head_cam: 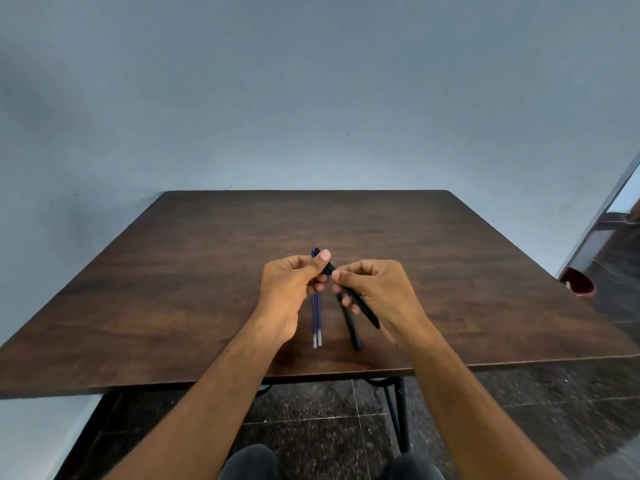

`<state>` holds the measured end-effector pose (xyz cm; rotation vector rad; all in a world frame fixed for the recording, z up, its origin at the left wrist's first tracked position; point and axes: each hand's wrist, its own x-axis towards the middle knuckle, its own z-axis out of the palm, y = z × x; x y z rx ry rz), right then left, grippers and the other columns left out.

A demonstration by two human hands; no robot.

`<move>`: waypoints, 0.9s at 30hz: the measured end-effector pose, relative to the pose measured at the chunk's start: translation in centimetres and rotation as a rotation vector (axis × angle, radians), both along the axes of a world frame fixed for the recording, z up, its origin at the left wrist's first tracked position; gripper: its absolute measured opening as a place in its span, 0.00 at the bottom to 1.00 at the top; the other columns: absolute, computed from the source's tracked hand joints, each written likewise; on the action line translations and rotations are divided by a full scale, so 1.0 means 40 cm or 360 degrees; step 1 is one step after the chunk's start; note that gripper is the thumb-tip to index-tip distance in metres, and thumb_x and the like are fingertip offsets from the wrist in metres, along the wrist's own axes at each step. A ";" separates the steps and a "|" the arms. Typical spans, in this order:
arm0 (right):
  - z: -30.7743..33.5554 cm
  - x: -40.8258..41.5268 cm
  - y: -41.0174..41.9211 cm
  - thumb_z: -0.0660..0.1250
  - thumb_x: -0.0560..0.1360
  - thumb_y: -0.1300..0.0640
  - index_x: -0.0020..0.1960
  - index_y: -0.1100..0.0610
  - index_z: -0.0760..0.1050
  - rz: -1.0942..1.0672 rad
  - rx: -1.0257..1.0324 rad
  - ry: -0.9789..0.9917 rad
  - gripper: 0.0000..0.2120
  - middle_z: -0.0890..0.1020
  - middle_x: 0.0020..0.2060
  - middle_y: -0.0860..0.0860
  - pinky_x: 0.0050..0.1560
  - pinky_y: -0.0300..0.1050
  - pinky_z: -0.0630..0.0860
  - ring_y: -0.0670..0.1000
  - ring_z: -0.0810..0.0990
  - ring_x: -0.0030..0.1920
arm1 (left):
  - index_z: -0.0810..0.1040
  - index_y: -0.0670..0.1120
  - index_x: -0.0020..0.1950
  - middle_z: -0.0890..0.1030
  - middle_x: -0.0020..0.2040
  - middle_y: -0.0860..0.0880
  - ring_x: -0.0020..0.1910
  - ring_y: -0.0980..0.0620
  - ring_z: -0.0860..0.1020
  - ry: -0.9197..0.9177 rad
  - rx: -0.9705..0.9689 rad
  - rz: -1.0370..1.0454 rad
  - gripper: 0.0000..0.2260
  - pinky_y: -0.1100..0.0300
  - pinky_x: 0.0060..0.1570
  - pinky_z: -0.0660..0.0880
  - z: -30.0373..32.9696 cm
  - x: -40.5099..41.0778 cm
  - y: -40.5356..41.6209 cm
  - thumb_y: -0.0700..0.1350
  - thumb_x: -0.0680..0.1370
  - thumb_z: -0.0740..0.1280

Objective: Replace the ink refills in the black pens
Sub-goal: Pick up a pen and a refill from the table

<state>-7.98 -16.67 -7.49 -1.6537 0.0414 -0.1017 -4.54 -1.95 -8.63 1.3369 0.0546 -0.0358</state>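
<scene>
Both hands hold one black pen (pixel 360 302) above the dark wooden table (pixel 173 271). My left hand (pixel 294 282) pinches the pen's upper end between thumb and fingers. My right hand (pixel 377 289) grips the barrel, which slants down to the right under the palm. A second black pen (pixel 351 327) lies on the table below my right fingers. Two blue ink refills (pixel 316 320) lie side by side just left of it, their far ends partly hidden by my left hand.
The table's front edge runs just below the pens, with black metal legs (pixel 401 410) under it. A grey wall stands behind. A dark red bin (pixel 578 282) sits on the floor at the right. My knees (pixel 249 462) show at the bottom.
</scene>
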 end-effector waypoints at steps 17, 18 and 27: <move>-0.017 0.021 0.026 0.69 0.80 0.56 0.43 0.68 0.85 -0.0095 -0.0162 -0.0190 0.15 0.70 0.23 0.50 0.28 0.37 0.63 0.45 0.63 0.24 | 0.86 0.40 0.47 0.86 0.42 0.42 0.38 0.51 0.79 0.0019 -0.0115 0.0069 0.05 0.54 0.49 0.79 0.027 -0.005 -0.017 0.39 0.74 0.74; -0.018 0.022 0.026 0.70 0.80 0.57 0.43 0.68 0.85 -0.0102 -0.0161 -0.0195 0.15 0.71 0.24 0.51 0.27 0.36 0.64 0.45 0.63 0.24 | 0.86 0.40 0.48 0.86 0.42 0.42 0.38 0.51 0.79 0.0028 -0.0115 0.0068 0.05 0.54 0.49 0.79 0.025 -0.003 -0.018 0.39 0.73 0.75; -0.024 0.034 0.026 0.70 0.80 0.58 0.43 0.63 0.87 -0.0115 -0.0114 -0.0156 0.12 0.73 0.22 0.48 0.25 0.35 0.63 0.44 0.65 0.23 | 0.85 0.37 0.50 0.85 0.41 0.41 0.35 0.52 0.80 0.0074 -0.0106 0.0076 0.08 0.57 0.43 0.81 0.016 0.007 -0.022 0.40 0.73 0.75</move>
